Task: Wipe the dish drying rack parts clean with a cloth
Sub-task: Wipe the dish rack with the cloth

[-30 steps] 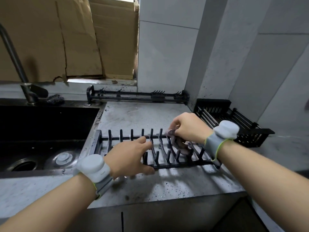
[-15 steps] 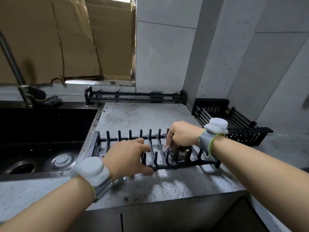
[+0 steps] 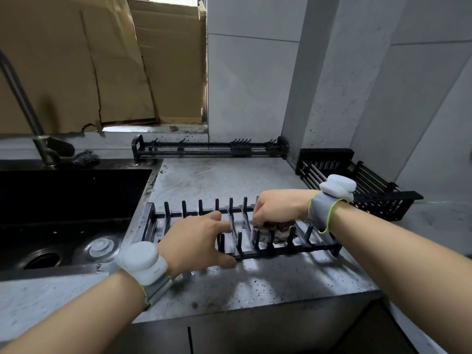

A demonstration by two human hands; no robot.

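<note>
A black plate rack (image 3: 314, 247) with upright pegs lies flat on the grey speckled counter, just right of the sink. My left hand (image 3: 196, 241) grips its front rail and pegs at the left middle. My right hand (image 3: 277, 209) is closed on a small patterned cloth (image 3: 275, 232) and presses it down between the pegs at the rack's right middle. Most of the cloth is hidden under my fingers. A long black rack frame (image 3: 209, 149) lies along the back wall. A black slatted basket (image 3: 370, 189) sits at the right by the wall.
A dark sink (image 3: 71, 200) with a drain and a white stopper (image 3: 101, 247) lies on the left. The tap (image 3: 23, 98) rises behind it, beside a dark scrubber (image 3: 85, 157). Cardboard (image 3: 89, 60) covers the window. The counter's front edge is close below the rack.
My right hand with the cloth has slid back toward me and downward, from the rack's far pegs into the gaps near the front right. My left hand kept its hold.
</note>
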